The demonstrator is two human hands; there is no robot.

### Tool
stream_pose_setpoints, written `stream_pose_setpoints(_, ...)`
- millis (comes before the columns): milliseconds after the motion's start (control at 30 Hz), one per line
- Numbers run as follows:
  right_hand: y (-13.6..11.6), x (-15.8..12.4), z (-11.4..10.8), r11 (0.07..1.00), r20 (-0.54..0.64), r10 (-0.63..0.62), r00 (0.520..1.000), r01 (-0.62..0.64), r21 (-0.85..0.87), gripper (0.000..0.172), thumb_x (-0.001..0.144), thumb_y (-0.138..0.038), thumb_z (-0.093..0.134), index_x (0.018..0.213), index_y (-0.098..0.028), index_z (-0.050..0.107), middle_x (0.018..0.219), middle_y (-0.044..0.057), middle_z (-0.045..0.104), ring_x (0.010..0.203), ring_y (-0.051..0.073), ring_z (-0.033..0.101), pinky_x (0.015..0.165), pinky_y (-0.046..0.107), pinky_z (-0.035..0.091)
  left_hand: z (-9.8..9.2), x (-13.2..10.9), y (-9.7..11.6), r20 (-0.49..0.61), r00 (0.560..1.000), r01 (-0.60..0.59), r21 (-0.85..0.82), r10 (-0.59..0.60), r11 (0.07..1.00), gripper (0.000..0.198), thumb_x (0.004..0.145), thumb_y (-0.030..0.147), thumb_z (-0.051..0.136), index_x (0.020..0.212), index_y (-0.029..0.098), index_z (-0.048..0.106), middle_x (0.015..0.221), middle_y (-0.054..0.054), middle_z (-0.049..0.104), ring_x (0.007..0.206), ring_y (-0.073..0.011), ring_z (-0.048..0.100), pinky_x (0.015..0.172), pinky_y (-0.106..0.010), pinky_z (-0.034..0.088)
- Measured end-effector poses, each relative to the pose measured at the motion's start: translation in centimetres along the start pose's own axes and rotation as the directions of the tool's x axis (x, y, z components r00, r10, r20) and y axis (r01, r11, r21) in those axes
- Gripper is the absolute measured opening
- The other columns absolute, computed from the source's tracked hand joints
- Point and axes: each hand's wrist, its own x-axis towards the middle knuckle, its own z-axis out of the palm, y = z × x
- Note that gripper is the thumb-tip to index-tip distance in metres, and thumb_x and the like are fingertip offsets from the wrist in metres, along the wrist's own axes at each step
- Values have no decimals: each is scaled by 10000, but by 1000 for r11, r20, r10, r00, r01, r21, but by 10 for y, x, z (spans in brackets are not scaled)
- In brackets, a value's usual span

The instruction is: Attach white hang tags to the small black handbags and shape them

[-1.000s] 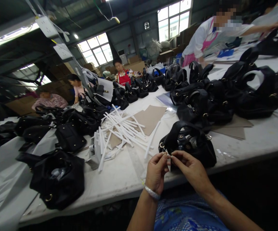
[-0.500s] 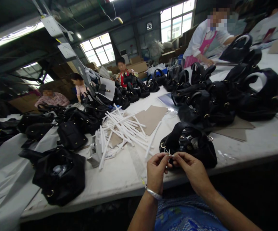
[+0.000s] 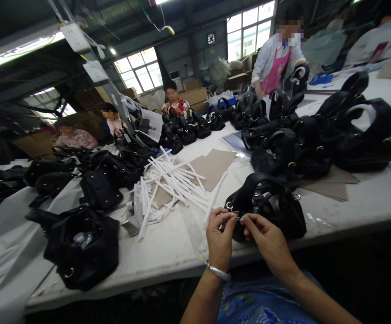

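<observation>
A black handbag (image 3: pixel 292 213) with a looped handle and gold rings stands at the table's front edge, right before me. My left hand (image 3: pixel 220 231), with a silver bangle on its wrist, is pinched on a thin white string (image 3: pixel 234 213) just below the bag's left ring. My right hand (image 3: pixel 268 234) meets it there, thumb and forefinger closed on the string's other part. The fingertips nearly touch, and the string's ends are too small to make out. Inside the bag's opening some dark and clear wrapping shows.
White sticks (image 3: pixel 178 182) lie heaped on the table (image 3: pixel 168 252) beside brown cardboard sheets (image 3: pixel 217 166). Another black handbag (image 3: pixel 84 252) sits at the front left. More black bags (image 3: pixel 279 150) crowd the right and back. A co-worker in a pink apron (image 3: pixel 277 72) stands across the table.
My hands stay at the bag's ring, their fingertips shifting slightly around the string. Across the table, the pink-aproned co-worker has straightened and moved left, with a black bag now near one arm.
</observation>
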Motion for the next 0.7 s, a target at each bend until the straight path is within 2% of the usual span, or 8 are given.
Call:
stream_pose_setpoints(200, -7, -1, 3, 999, 7, -44, 999, 44, -17, 369, 840, -532, 587, 950, -181, 616, 620, -18, 556, 595, 126, 514, 582, 235, 436, 0, 0, 2, 18, 999, 28, 23, -28, 999, 128, 829, 284, 641, 847, 199, 736, 1246, -90, 557, 1160, -224, 522, 940, -299, 411)
stream_pose_setpoints(367, -11, -1, 4, 996, -9, -60, 998, 59, -68, 377, 835, -538, 586, 938, -177, 624, 617, -10, 566, 592, 131, 524, 572, 237, 437, 1, 0, 1, 10, 999, 51, -27, -51, 998, 123, 817, 279, 651, 835, 191, 735, 1274, -98, 555, 1149, -228, 530, 942, -307, 405)
stream_pose_setpoints(533, -9, -2, 4, 995, -4, -61, 998, 60, -78, 384, 835, -546, 583, 939, -177, 618, 635, -3, 573, 613, 144, 539, 597, 251, 449, 2, -1, -2, 15, 999, 43, 4, -43, 999, 138, 821, 289, 642, 841, 182, 727, 1287, -104, 553, 1154, -237, 530, 934, -316, 417)
stream_pose_setpoints(700, -8, -5, 7, 999, -7, -43, 999, 42, -31, 369, 826, -531, 606, 943, -182, 623, 658, -2, 591, 632, 139, 549, 614, 242, 458, 5, -2, -5, -17, 999, 46, 19, -46, 999, 146, 844, 291, 618, 833, 185, 718, 1268, -95, 573, 1209, -230, 501, 1021, -329, 365)
